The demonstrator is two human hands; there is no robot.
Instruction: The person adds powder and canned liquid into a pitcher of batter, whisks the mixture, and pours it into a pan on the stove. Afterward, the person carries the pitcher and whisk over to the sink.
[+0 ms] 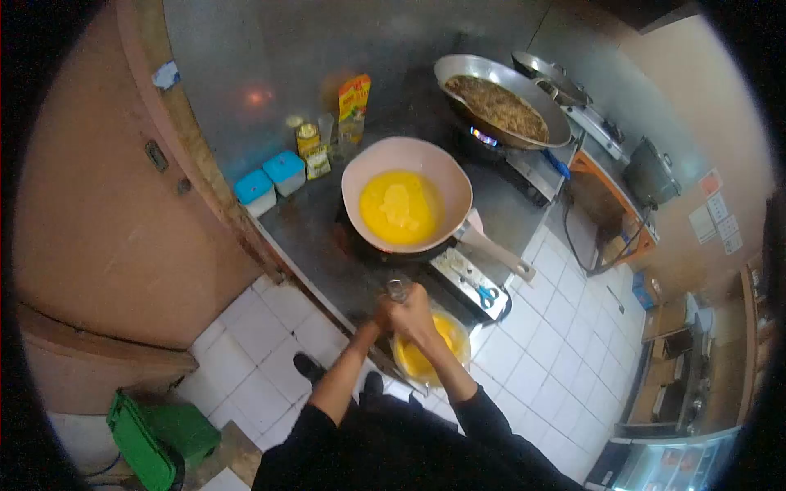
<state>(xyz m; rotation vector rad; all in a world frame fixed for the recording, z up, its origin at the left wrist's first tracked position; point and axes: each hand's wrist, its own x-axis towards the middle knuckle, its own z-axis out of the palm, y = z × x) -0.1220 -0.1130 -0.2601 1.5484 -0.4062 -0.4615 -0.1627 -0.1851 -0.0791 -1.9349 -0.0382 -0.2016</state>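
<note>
Grasping one utensil (397,288), the right hand (415,311) adjoins the left hand (384,316), whose grip is unclear, near one bowl (464,350)

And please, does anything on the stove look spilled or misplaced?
I see no clear spill. The blue-handled scissors lie on the stove's metal panel near the pink pan, perhaps an odd place for them.

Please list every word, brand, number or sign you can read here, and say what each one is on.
No text is legible enough to quote.
Orange-yellow pouch: printed, too blurred to read.
Yellow can and the small packet by it: markings too small.
Papers on the right-hand wall: too small and blurred.
Blue-and-white patch on the door frame: no readable lettering.
</note>
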